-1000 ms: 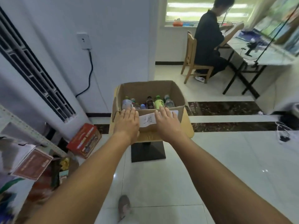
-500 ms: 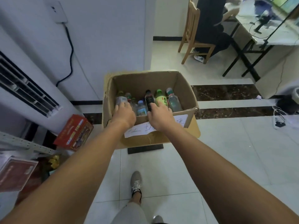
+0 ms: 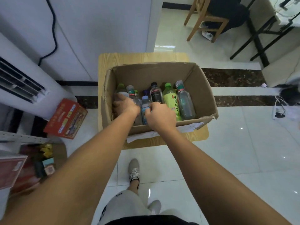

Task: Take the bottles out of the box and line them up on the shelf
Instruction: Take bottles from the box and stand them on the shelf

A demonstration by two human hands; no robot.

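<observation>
An open cardboard box [image 3: 201,88] stands on a small wooden table [image 3: 142,57] in front of me. Several bottles stand along its near side: a clear one with a green cap [image 3: 121,91], a dark one [image 3: 156,94], a green tea bottle [image 3: 171,99] and a clear one with a grey cap [image 3: 185,101]. My left hand [image 3: 125,105] is inside the box at the left, fingers curled round the clear green-capped bottle. My right hand [image 3: 159,114] reaches in beside it and grips a small blue-labelled bottle [image 3: 145,101]. The grey metal shelf [image 3: 17,138] shows at the left edge.
A white standing air conditioner [image 3: 24,88] and a red carton [image 3: 66,119] are on the left. A person sits on a wooden chair [image 3: 206,21] at a desk, far right. A power strip [image 3: 278,111] lies on the tiled floor. My shoe [image 3: 134,169] is below the table.
I have stepped closer and look down into the box. Both hands went from the box's front edge down among the bottles and closed on two of them.
</observation>
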